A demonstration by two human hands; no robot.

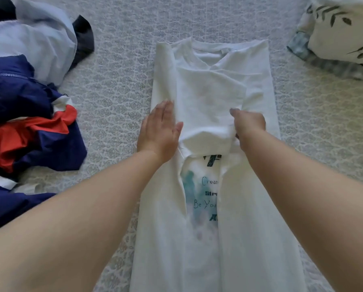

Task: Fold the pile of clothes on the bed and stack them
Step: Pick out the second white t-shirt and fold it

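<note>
While the white t-shirt [214, 127] lies lengthwise mid-bed [117, 81] with both sides folded inward, left hand [160, 131] rests flat, fingers straight, on its left folded edge. Right hand [249, 128] pinches the folded-in sleeve near centre. Bare bedspread runs along both long edges and beyond the collar. Unfolded clothes pile [29, 98], navy, red, pale blue, sits left, apart from shirt. Leaf-print pillow [342, 34] at far right corner, well apart.
</note>
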